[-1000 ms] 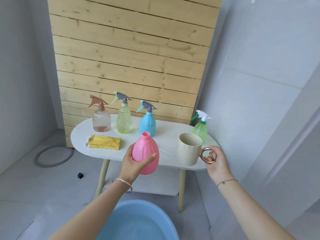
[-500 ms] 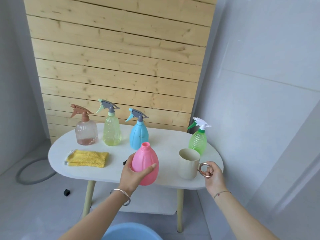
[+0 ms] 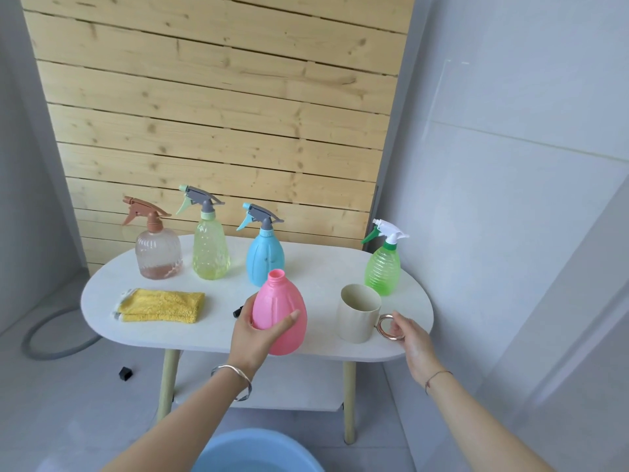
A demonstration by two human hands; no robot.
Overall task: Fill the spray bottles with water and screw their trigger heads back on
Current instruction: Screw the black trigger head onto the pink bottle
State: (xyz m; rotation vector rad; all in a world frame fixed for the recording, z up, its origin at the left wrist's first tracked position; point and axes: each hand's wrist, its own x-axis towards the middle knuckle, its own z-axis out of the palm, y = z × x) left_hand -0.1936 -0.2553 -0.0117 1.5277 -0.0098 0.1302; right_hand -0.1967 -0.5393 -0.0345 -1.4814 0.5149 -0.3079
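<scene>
As fingers (image 3: 245, 309) grip bottle (image 3: 279, 301), mug (image 3: 357, 320) stands

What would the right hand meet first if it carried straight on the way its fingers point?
The ring handle just ahead of the right hand, then the cream mug behind it. Whether the fingers already touch the ring is unclear.

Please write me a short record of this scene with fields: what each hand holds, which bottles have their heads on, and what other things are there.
left hand: grips the pink bottle, upright, no trigger head
right hand: pinches the ring handle of the mug
heads on: clear bottle, yellow bottle, blue bottle, green bottle
also on table: yellow cloth
on floor in front: blue basin
</scene>
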